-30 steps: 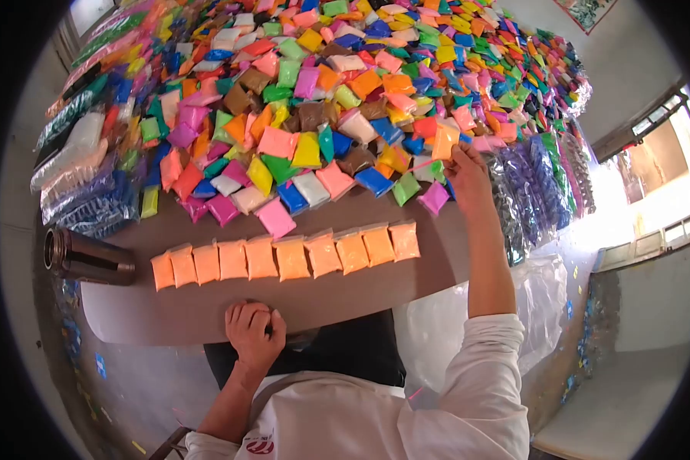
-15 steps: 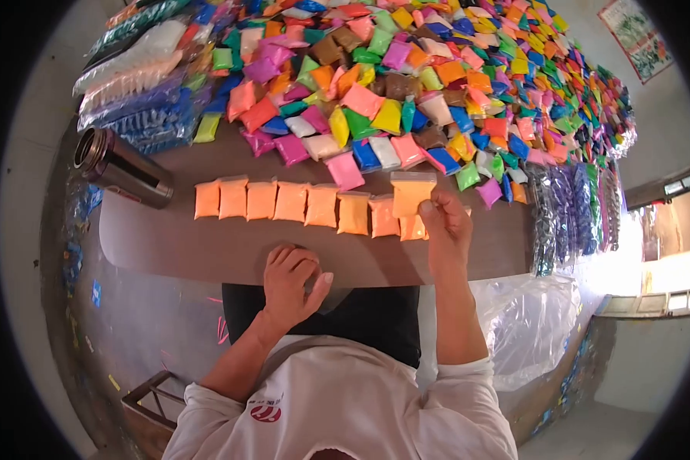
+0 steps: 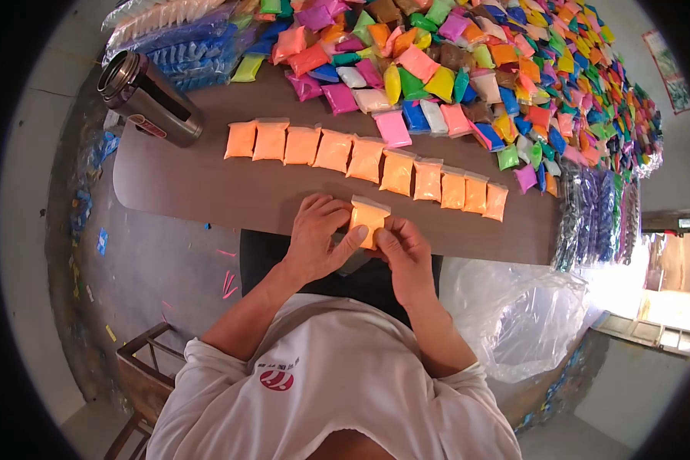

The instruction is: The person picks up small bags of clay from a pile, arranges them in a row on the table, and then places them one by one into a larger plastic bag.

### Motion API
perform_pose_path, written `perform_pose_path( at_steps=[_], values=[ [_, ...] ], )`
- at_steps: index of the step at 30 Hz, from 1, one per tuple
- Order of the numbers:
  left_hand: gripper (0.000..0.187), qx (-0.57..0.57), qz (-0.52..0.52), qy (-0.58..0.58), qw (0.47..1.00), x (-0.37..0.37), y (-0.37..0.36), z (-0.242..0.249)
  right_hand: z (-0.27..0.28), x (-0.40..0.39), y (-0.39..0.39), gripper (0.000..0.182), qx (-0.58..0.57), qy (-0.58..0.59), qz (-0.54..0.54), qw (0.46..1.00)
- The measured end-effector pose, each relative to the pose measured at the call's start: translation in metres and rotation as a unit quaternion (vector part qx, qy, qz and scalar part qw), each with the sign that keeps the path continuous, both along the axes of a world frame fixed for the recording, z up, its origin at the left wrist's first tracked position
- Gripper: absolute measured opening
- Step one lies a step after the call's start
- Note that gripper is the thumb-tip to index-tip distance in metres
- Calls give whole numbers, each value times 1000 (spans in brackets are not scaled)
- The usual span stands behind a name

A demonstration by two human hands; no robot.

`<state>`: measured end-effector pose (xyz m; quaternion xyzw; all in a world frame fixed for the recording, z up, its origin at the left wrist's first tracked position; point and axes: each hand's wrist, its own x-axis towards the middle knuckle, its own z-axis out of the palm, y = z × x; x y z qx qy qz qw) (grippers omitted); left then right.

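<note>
Between my two hands, over the table's near edge, is a small clear packet of orange clay-like material (image 3: pixel 370 216). My left hand (image 3: pixel 320 238) grips its left side, the thumb pressed on the front. My right hand (image 3: pixel 405 257) pinches its lower right corner between thumb and fingers. Beyond them, a slanting row of similar orange packets (image 3: pixel 366 159) lies flat on the table, running from the left down to the right. What fills the packets cannot be told for certain.
A heap of multicoloured packets (image 3: pixel 452 69) covers the table's far side. A metal flask (image 3: pixel 161 103) leans at the left on the brown table (image 3: pixel 184 180). Stacked packs (image 3: pixel 586 215) sit at the right end. Clear plastic (image 3: pixel 506 322) hangs below the edge, and a wooden stool (image 3: pixel 149 376) stands lower left.
My right hand has brought the orange packet from above the row's right end down toward me. My left hand has come up and taken hold of it too. The view has shifted.
</note>
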<state>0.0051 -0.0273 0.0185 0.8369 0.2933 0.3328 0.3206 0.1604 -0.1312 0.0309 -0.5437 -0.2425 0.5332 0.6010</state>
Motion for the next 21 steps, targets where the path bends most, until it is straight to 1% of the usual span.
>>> perform_pose_path(
  at_steps=[1,4,6,9,12,15,19,21],
  values=[
    [40,-6,-3,-2,1000,0,0,-1,5,3,2,23,-12,2,19,1000],
    [36,23,-4,0,1000,1,2,-3,13,12,9,25,-51,-5,68,996],
    [39,5,-12,6,1000,0,1,0,13,14,13,26,-79,-27,92,992],
    [40,-6,-23,6,1000,-1,1,4,0,11,13,28,-39,-2,66,997],
    [41,-1,-33,2,999,-1,2,2,-6,9,8,28,-10,-1,57,998],
    [41,-12,-30,-1,999,0,1,2,1,-6,8,28,1,13,-3,1000],
    [37,2,-28,-16,999,0,3,-1,0,-3,6,31,5,8,29,1000],
    [39,-8,-22,-5,1000,0,1,1,0,1,7,32,2,0,47,999]
  ],
)
